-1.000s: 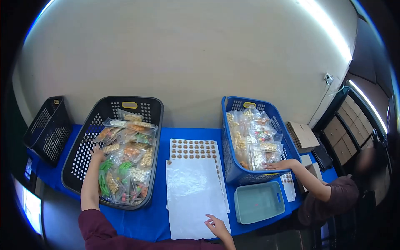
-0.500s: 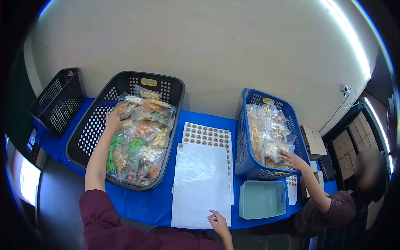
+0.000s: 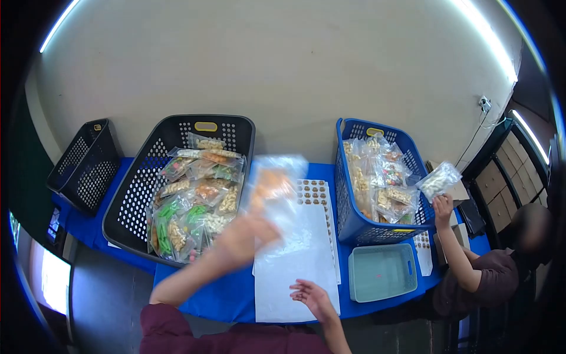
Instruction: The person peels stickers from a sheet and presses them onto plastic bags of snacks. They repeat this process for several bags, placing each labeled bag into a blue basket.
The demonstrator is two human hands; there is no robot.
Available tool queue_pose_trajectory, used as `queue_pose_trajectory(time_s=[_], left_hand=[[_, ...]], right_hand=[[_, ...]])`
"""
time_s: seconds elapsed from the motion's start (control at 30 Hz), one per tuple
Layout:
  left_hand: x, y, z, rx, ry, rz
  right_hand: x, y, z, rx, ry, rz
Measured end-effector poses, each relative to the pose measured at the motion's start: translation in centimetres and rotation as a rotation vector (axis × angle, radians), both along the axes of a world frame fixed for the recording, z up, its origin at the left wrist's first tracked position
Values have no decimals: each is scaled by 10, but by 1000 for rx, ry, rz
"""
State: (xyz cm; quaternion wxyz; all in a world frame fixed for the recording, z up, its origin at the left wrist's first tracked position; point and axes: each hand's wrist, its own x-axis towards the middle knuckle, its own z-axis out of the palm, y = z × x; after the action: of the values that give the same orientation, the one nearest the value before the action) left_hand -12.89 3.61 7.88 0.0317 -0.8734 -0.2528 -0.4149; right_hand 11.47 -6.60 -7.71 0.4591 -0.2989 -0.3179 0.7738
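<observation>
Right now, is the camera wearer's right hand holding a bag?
No, the left hand holds a bag with orange contents, while the right hand holds nothing.

Here's the pale wall point(image 3: 265, 71) filling the back, one light strip point(image 3: 488, 38) blazing high on the right, another light point(image 3: 59, 25) at upper left! Below the right-hand strip, a white socket point(image 3: 484, 102) with a dark cord point(image 3: 473, 140) hanging down. Cartons point(image 3: 496, 165) stack up far right; a bright panel point(image 3: 54, 282) glows lower left.

I see a plain beige wall point(image 3: 283, 71), strip lights point(image 3: 486, 38) upper left and right, blue-covered table point(image 3: 218, 301), grey floor point(image 3: 103, 301). Bright panel point(image 3: 50, 277) lower left; can't tell if window.
</observation>
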Motion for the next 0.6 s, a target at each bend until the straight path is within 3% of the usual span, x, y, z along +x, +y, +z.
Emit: queue_pose_trajectory(time_s=[0.03, 0.07, 0.13, 0.23, 0.37, 0.47, 0.6], left_hand=[[22, -22, -3, 84, 51, -136], [43, -29, -29, 11, 93, -367], [75, -49, -77, -110, 170, -510], [86, -70, -108, -389, 136, -476], [67, -71, -108, -652, -192, -266], [69, -74, -100, -1039, -588, -36], [72, -69, -130, -1345, -625, -239]], right_hand=[[2, 4, 9, 39, 169, 26], [1, 7, 13, 114, 427, -7], [8, 10, 24, -32, 367, -172], [15, 22, 22, 93, -246, -268], [22, 15, 25, 6, -93, -225], [17, 13, 25, 64, -78, -212], [2, 20, 27, 17, -209, -114]])
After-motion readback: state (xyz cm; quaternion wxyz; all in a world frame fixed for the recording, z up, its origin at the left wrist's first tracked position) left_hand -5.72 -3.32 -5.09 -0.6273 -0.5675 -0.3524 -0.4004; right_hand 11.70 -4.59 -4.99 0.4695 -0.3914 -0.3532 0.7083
